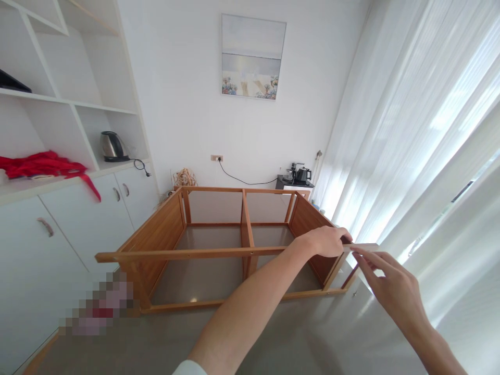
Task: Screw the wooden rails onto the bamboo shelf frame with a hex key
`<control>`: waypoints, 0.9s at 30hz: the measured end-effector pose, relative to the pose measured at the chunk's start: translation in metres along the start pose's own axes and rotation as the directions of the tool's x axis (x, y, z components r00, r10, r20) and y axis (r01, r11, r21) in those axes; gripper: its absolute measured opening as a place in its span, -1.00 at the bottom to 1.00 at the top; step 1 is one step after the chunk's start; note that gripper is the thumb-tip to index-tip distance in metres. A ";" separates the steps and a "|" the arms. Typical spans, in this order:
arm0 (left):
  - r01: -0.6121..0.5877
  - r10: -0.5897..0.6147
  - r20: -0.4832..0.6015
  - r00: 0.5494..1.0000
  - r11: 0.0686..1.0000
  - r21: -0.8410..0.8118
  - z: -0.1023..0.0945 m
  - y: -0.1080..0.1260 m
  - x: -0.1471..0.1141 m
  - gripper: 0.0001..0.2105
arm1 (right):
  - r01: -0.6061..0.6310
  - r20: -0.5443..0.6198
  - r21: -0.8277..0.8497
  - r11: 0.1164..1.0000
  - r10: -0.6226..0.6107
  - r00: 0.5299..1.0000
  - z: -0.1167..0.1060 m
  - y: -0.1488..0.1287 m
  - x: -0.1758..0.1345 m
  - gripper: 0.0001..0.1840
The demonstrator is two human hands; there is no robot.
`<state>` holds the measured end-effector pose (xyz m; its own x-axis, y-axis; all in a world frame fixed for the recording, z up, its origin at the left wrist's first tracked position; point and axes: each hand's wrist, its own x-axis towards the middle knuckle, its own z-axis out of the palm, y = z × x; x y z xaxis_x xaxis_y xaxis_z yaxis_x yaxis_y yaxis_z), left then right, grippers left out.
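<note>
Wooden frame [175,254] sits on grey floor [175,338], between white cabinets [78,219] and sheer curtain [375,130]. I've got the left hand [326,241] curled onto the right end of its near upper rail [219,253] — right hand [398,281] at the same end, fingers narrow, can't tell if anything's pinched. Rail's left end juts toward cabinets. Curtain side tight — I see more floor in front.

Smooth wooden frame [219,253], sheer cloth curtains [375,130], metal kettle [109,147] (rather glossy)
</note>
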<state>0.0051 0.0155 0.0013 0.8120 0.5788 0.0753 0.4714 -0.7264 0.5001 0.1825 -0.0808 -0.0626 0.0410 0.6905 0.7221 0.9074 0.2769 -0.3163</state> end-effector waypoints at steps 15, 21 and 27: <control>-0.080 0.077 -0.123 0.989 0.996 -0.024 0.006 -0.001 -0.001 -0.65 | -0.034 0.117 0.099 0.995 0.022 0.993 0.014 0.005 -0.012 -0.71; -0.064 0.062 -0.132 0.989 0.998 -0.012 0.007 -0.001 -0.001 -0.67 | -0.225 0.072 0.226 0.948 0.214 0.974 0.015 -0.003 -0.020 -0.60; -0.048 0.047 -0.113 0.992 0.999 -0.005 0.006 0.000 -0.002 -0.68 | -0.321 0.099 0.307 0.896 0.305 0.947 0.012 0.006 -0.022 -0.66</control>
<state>0.0060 0.0120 -0.0042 0.7891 0.5822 0.1960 0.4303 -0.7516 0.4999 0.1820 -0.0861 -0.0884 0.2744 0.8044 0.5269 0.6718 0.2317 -0.7036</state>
